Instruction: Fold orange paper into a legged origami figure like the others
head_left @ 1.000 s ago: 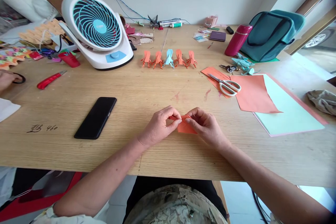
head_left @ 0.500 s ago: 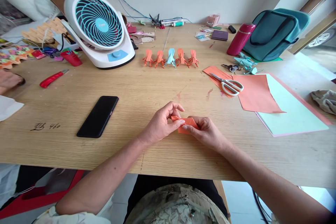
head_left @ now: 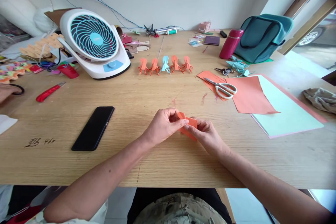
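Note:
A small piece of folded orange paper (head_left: 192, 122) is held above the near part of the table, between both hands. My left hand (head_left: 165, 124) pinches its left side, thumb on top and the fingers curled behind. On its right side, my right hand (head_left: 207, 133) grips it with the thumb across the front; the fingers behind are partly hidden. The two thumbs nearly meet at the middle of the paper. Farther back, a row of several folded paper figures stands, orange ones (head_left: 174, 63) with one light blue figure (head_left: 165, 64) among them.
A black phone (head_left: 93, 128) lies left of my hands, with a red utility knife (head_left: 49, 92) beyond. Scissors (head_left: 223, 89) rest on orange paper to the right, beside larger sheets (head_left: 291, 115). A fan (head_left: 94, 42), pink bottle (head_left: 231, 44) and teal bag (head_left: 262, 38) stand farther back.
The orange paper has turned in my hands and its lower right part now slants downward. My left fingers, raised before, have closed in on it. The whole view has tilted slightly upward.

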Demonstrator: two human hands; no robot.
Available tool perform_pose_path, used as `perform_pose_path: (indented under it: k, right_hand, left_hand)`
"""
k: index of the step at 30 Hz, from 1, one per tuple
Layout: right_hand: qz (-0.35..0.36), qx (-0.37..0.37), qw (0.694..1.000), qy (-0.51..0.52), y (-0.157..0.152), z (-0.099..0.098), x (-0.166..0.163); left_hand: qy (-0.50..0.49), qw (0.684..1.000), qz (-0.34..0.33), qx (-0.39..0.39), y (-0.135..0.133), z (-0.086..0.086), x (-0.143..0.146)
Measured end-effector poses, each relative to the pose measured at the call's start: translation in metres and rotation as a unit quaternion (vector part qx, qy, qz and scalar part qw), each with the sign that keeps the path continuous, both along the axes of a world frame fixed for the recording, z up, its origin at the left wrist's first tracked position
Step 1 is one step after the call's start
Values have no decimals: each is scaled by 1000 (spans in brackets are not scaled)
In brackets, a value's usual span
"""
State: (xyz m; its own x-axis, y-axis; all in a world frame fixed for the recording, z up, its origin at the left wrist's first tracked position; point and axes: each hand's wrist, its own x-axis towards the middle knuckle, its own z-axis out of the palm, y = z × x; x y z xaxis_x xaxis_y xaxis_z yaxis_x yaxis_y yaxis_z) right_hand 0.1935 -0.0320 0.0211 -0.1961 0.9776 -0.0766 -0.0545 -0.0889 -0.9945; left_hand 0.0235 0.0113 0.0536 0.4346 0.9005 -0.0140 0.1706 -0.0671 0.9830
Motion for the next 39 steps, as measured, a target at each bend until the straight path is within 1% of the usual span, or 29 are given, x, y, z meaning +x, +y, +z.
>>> perform_pose_path:
  k: [3, 6, 7, 9, 12, 13, 14, 16, 20, 25, 29, 33, 37, 38, 39]
  right_hand:
    - [-53, 14, 998, 35, -1, 1, 1]
    - [-97, 28, 994, 46, -1, 0, 1]
    - [-101, 26, 993, 47, -1, 0, 2]
    - [-90, 9, 995, 49, 0, -2, 3]
    - [-47, -10, 997, 53, 3, -4, 5]
    - [-37, -9, 998, 52, 4, -5, 6]
    - [-30, -7, 998, 49, 4, -5, 6]
    - [-25, -1, 999, 37, 4, -5, 6]
    - [-16, 0, 1000, 13, 1, -6, 4]
    - [12, -4, 1000, 0, 2, -5, 4]
    - [5, -3, 1000, -1, 1, -4, 4]
    - [7, 2, 1000, -6, -1, -4, 2]
    - [32, -3, 999, 0, -3, -4, 2]
    - [28, -3, 1000, 3, -4, -5, 2]
    - [17, -1, 1000, 7, -3, -5, 2]
  left_hand:
    - [-42, 999, -14, -26, 3, 2, 12]
    - [-63, 998, -2, -10, 3, -1, 23]
    - [-54, 998, 5, 10, 4, -1, 26]
    - [-14, 996, 18, 84, 6, -1, 29]
    - [48, 975, 30, 215, 9, 0, 28]
    - [53, 970, 36, 236, 9, -1, 28]
    - [51, 968, 40, 241, 8, -2, 27]
    - [34, 975, 49, 215, 6, -6, 27]
    - [-2, 989, 63, 134, 2, -12, 25]
    - [-20, 996, 50, 78, 2, -12, 20]
    - [-44, 998, 43, 22, 2, -10, 19]
    - [-48, 997, 48, 40, -1, -8, 18]
    - [-45, 998, 29, 20, -2, -9, 17]
    - [-34, 998, 26, 36, -1, -9, 17]
    - [-18, 997, 32, 70, 0, -9, 18]
